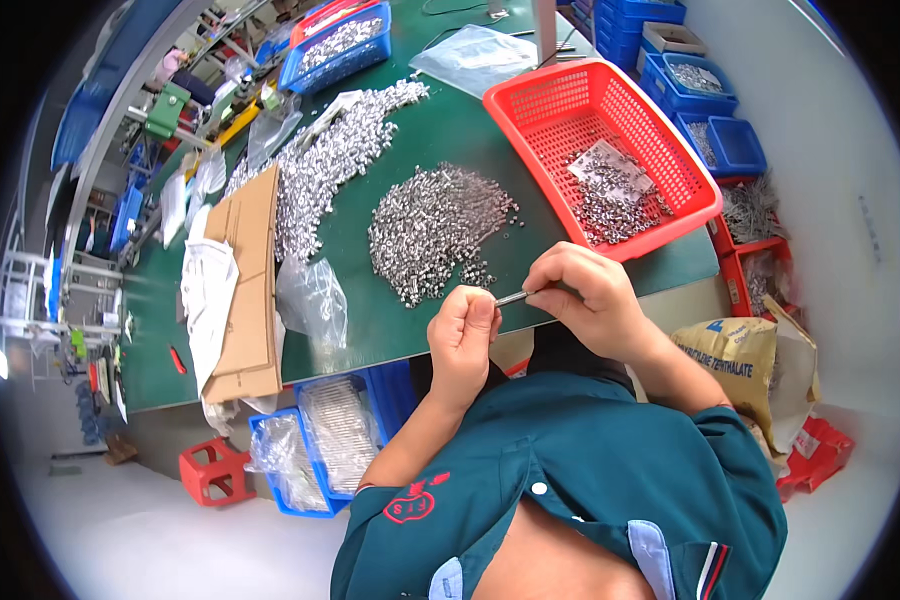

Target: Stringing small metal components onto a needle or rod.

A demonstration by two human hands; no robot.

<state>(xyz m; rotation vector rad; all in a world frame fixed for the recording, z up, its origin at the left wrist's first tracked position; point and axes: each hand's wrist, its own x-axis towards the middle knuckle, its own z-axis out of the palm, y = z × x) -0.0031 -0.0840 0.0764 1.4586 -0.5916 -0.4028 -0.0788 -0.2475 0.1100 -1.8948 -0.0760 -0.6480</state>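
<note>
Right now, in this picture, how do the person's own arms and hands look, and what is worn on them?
The left hand and the right hand are bare, without gloves. The forearms are uncovered too, because the dark teal shirt has short sleeves. No watch or bracelet shows.

Workshop, small-parts factory type. Signs: green worktable [410, 325] carrying heap of small metal parts [435, 225] mid-surface, paler heap of metal pieces [320, 180] to its left; red perforated basket [670, 229] by right edge, metal bits inside; blue bin [355, 66] toward far edge. Beyond right edge: blue tubs [745, 145], big yellow sack [725, 340]. Under near edge: blue crates [390, 385], plastic-bagged stock. Past left edge: white metal racking [55, 262].
</note>
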